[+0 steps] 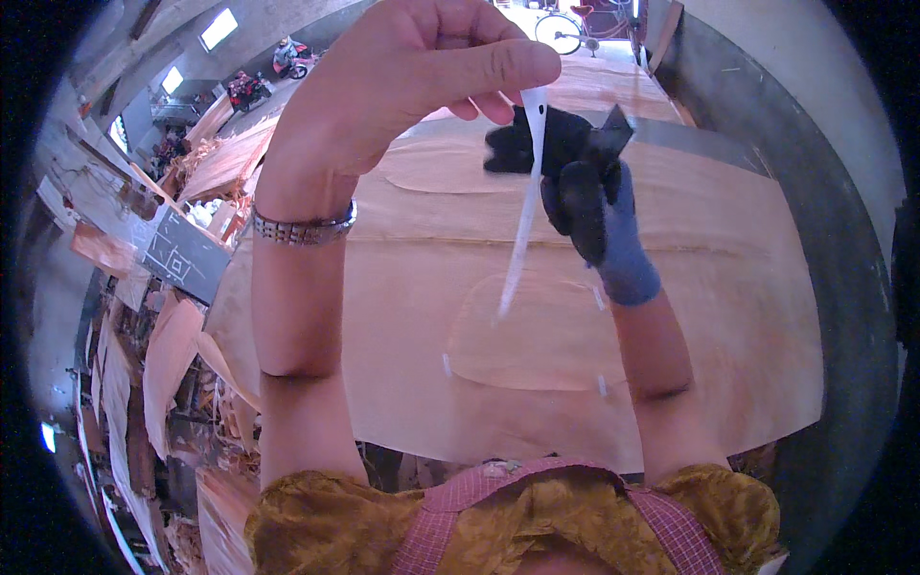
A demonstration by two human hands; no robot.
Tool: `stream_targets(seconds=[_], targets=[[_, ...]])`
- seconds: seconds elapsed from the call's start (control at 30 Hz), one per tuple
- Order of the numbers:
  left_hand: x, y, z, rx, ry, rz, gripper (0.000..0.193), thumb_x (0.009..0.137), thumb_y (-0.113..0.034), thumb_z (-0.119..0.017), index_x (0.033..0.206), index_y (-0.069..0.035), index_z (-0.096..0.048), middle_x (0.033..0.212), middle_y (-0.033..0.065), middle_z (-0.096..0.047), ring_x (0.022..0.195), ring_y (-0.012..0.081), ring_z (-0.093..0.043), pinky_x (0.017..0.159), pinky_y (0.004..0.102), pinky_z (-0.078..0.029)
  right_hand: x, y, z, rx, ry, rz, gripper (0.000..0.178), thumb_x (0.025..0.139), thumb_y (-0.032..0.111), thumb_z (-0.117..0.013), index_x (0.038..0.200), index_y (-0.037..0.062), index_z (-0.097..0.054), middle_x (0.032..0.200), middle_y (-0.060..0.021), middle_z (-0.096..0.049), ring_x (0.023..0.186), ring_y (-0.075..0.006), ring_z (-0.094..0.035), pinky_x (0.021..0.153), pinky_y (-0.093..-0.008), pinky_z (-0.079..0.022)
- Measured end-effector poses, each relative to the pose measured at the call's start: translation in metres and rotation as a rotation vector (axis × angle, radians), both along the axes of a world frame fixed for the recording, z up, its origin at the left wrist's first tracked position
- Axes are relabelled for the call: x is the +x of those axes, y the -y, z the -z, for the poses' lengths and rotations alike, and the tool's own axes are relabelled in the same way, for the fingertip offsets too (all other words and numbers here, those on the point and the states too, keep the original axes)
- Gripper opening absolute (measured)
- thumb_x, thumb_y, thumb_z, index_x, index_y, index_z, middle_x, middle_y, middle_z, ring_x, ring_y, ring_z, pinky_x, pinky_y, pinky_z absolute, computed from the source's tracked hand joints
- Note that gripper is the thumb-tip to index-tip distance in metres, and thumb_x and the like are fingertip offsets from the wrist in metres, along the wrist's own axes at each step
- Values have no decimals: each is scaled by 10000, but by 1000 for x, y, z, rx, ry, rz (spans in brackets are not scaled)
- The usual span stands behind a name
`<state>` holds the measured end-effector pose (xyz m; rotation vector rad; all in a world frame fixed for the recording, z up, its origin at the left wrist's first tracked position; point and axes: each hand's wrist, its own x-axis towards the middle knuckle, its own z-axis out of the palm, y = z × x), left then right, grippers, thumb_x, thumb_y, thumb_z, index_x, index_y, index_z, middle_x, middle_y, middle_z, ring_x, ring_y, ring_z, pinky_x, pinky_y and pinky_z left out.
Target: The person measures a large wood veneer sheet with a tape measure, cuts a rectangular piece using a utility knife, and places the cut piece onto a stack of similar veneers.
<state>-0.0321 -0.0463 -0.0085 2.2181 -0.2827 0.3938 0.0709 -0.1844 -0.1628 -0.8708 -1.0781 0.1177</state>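
My bare left hand, with a metal watch band at the wrist, is raised and pinches the top of a narrow white tape strip. The strip hangs down, with a dark hole near its upper end. Just right of it is my right hand, in a blue and black glove. Its fingers are closed on a dark flat blade-like tool, whose exact kind I cannot make out. Beneath both hands lies a broad sheet of wood veneer, with a curved patch outline and short white tape pieces on it.
Loose veneer sheets and scraps are heaped at the left, beside a dark board with chalk marks. Motorbikes stand at the far left. A bicycle is by the bright doorway. A grey wall runs along the right.
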Motion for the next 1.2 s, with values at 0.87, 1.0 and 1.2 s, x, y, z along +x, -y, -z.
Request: stream_targets(seconds=[0.87,1.0,1.2], targets=[[151,-157,504,-113,-381,-456,226,796,-295,-736,812,-72,-700,888,81,-666,821,203,-618,724,338,-483,-62,18,289,-615,-1638,-328,286,967,317,-560,1160,107,-551,870,-5,-554,668,-110,-527,524,-224,-443],[149,-154,514,153,-275,-604,201,746,-318,-742,773,-122,-709,985,86,-590,972,270,-546,851,414,-444,-49,12,305,-647,-1565,-225,305,972,291,-555,1186,74,-547,740,51,-481,570,-49,-438,504,-198,-374],[147,-151,530,252,-182,-734,279,735,-291,-755,908,-89,-669,962,105,-587,939,299,-545,836,435,-439,-34,11,307,-705,-1512,-148,295,967,272,-564,1171,59,-559,729,42,-487,525,-38,-416,468,-199,-366]])
